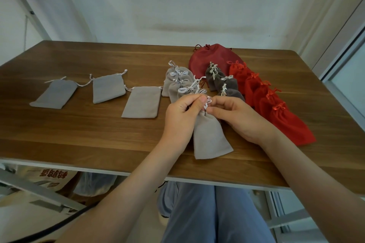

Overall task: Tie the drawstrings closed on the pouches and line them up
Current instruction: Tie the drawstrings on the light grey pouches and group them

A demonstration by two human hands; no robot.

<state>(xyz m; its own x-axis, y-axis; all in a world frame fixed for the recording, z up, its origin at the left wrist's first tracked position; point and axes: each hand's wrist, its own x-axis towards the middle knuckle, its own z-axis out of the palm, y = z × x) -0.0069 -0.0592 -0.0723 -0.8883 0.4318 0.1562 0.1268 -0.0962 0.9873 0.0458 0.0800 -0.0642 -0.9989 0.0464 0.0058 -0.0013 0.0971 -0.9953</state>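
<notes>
A light grey pouch lies on the wooden table near its front edge, its neck gathered. My left hand and my right hand both pinch its white drawstring at the neck. Behind it, tied light grey pouches overlap in a row. Tied dark grey pouches form a second row, and tied bright red pouches a third at the right. Three flat light grey pouches lie untied to the left.
A large dark red pouch lies at the back behind the rows. The table's front edge runs just below my wrists. A white wall stands behind the table, and a metal frame post rises at the far left.
</notes>
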